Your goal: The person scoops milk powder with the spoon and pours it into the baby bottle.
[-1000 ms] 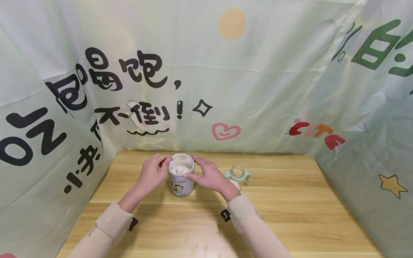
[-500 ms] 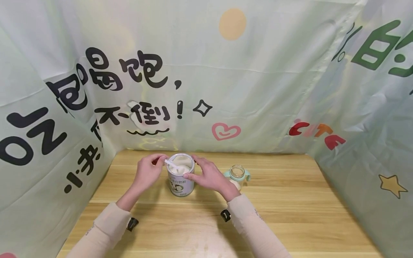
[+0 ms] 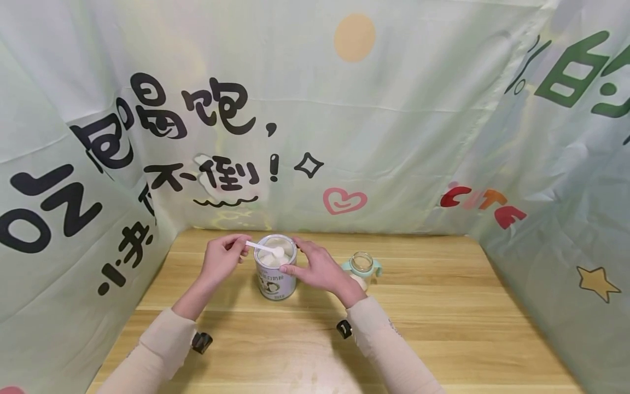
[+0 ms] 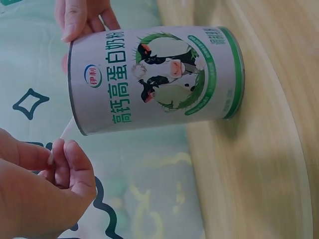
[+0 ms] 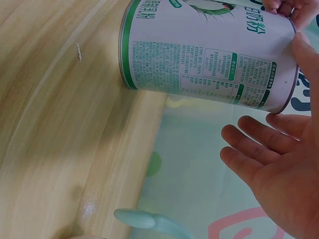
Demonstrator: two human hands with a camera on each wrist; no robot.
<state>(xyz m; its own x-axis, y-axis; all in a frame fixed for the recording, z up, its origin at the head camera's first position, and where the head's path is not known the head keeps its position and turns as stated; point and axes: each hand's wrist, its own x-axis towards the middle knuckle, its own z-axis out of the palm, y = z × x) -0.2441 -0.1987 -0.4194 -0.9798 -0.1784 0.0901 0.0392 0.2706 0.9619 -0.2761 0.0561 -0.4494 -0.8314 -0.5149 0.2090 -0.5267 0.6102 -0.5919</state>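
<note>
One can (image 3: 276,287): upright, open-topped, on the far part of the worktop (image 3: 443,312), left of its middle.
Can's wall: whitish with a faint lilac cast, thin grey rim, green band round the foot.
Can's print: bold green Chinese characters, a small red-and-blue logo, a black-and-white cow with a pink muzzle inside a green leafy ring; panels of fine green text on the right side.
Powder (image 3: 272,261): creamy white, uneven on top, below the rim.
Scoop (image 3: 264,249): white, slim-handled, slanting across the can's mouth from the left; whether its bowl touches the powder cannot be told.
Left hand (image 3: 221,258): thumb and fingers pinch the handle's end.
Right hand (image 3: 317,267): spread wide, thumb and forefinger resting at the rim, other fingers straight and clear.
Bottle (image 3: 363,264): amber-tinted, mint-handled, right of the can.
</note>
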